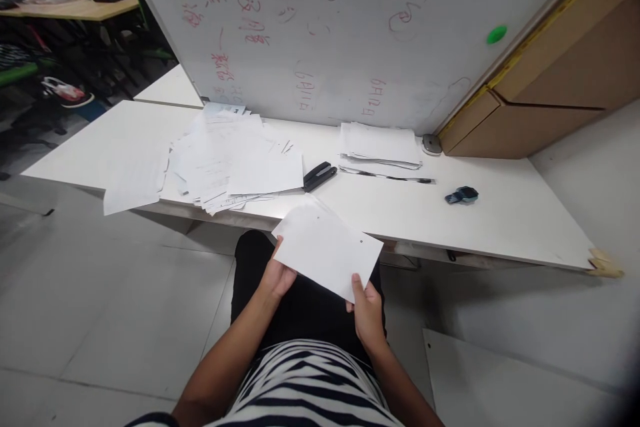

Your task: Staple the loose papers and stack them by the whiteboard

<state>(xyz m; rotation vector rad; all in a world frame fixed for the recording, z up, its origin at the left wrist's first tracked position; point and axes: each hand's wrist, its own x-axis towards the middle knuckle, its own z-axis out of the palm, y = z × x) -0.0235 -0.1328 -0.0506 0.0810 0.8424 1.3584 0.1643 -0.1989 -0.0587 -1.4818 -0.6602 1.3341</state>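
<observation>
Over my lap, in front of the table edge, I hold a white sheet of paper (327, 250) with two small dark marks like punched holes. It may be more than one sheet; I cannot tell. My left hand (279, 273) grips its left edge. At the lower right corner my right hand (366, 307) pinches it, thumb on top. Just beyond the sheet lies a black stapler (320, 177) on the table. Left of it spreads a messy heap of loose papers (220, 153). Right of the stapler rests a neater paper stack (380, 143).
A dark strip (387, 175) lies before the neat stack on the white table (480, 230). Farther right is a dark wristwatch-like object (462, 195). Behind stands a whiteboard (325, 47) with red writing, beside cardboard boxes (545, 100). One sheet overhangs the table's front edge.
</observation>
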